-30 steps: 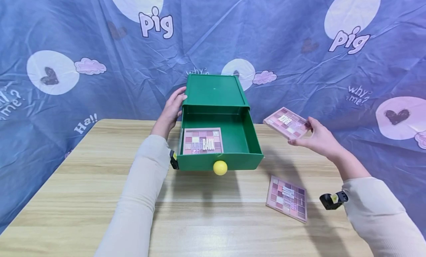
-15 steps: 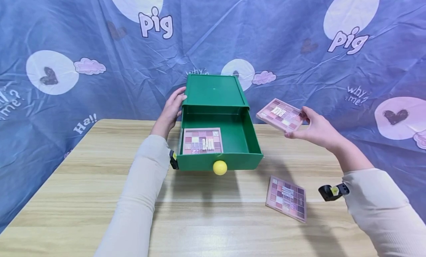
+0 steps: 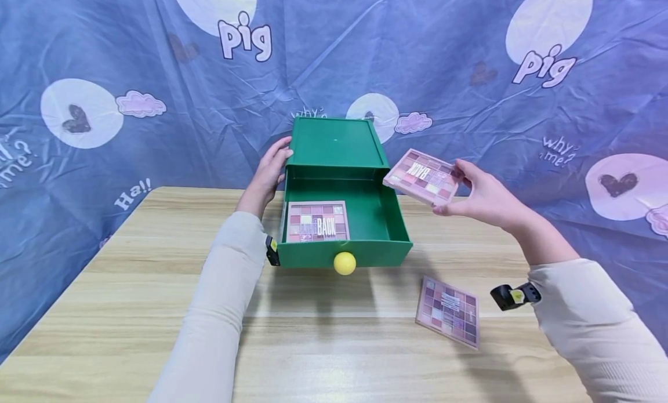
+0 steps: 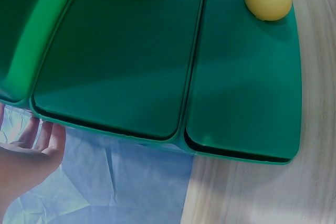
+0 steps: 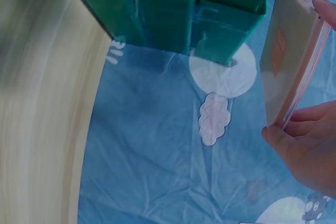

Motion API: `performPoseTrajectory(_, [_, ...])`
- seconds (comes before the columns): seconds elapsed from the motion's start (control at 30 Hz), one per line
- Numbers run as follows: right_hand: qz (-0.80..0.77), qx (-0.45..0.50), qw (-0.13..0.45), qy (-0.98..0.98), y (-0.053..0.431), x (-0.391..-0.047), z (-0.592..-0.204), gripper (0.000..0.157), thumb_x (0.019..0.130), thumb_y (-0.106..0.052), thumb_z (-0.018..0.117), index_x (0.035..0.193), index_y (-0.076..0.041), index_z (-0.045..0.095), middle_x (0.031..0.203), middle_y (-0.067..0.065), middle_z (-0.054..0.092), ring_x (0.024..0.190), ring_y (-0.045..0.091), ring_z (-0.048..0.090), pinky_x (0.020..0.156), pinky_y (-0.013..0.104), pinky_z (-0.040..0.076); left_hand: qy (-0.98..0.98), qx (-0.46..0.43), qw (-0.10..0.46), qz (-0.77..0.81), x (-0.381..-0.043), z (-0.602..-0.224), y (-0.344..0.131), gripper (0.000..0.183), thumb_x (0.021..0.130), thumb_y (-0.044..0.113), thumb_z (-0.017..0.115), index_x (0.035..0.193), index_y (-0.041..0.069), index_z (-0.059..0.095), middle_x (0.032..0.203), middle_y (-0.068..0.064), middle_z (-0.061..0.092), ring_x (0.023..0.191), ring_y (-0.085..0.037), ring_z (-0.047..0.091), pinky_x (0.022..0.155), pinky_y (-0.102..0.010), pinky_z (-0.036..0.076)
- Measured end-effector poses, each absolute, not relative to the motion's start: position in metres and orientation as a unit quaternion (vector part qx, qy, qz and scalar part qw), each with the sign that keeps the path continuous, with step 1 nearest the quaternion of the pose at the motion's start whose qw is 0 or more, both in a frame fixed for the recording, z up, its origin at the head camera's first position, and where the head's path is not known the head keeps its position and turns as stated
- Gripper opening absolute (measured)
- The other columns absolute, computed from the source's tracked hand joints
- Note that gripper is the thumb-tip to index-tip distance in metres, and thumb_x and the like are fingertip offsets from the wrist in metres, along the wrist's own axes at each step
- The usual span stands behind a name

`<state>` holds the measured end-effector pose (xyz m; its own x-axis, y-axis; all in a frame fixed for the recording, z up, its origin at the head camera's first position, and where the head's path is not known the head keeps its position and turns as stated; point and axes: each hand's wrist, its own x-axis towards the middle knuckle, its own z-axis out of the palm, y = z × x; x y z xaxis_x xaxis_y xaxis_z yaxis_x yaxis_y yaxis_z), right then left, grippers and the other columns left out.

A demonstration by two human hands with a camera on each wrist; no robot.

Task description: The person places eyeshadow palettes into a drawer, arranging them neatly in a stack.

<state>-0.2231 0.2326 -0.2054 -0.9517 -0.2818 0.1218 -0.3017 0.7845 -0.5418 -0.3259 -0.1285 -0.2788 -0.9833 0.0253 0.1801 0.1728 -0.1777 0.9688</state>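
A green drawer cabinet (image 3: pixel 336 142) has its top drawer (image 3: pixel 373 253) pulled out, with a round yellow knob (image 3: pixel 345 263) on the front. My left hand (image 3: pixel 268 174) rests its fingers against the cabinet's left side; the left wrist view shows those fingers (image 4: pixel 52 137) along the side edge. In my right hand (image 3: pixel 485 200), thumb and fingers pinch an eyeshadow palette (image 3: pixel 424 175) by its right end. Held tilted, it overlaps the drawer's right rim in the head view; its plain back (image 5: pixel 289 61) faces the right wrist camera. Another eyeshadow palette (image 3: pixel 326 226) lies in the drawer's front left.
A third eyeshadow palette (image 3: pixel 449 311) lies on the wooden table (image 3: pixel 130 310), right of the drawer and nearer to me. Behind the table hangs a blue printed cloth (image 3: pixel 209 101). Two lower drawers (image 4: pixel 115 66) are closed, as the left wrist view shows.
My right hand has carried its eyeshadow palette left and slightly up, from right of the cabinet to the drawer's right rim. The left hand and the drawer stay put.
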Motion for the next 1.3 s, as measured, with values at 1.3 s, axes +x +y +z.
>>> performPoseTrajectory(1.3, [0.271, 0.307, -0.020, -0.912, 0.140, -0.225, -0.212, 0.106, 0.055, -0.030, 0.080, 0.135, 0.000, 0.018, 0.133, 0.010, 0.029, 0.117, 0.021, 0.029, 0.095, 0.039, 0.022, -0.644, -0.076, 0.048, -0.759, -0.325, -0.277, -0.128, 0.046, 0.084, 0.020, 0.046, 0.129, 0.017, 0.040, 0.129, -0.005, 0.036, 0.112, -0.020, 0.035, 0.090, -0.046, 0.023])
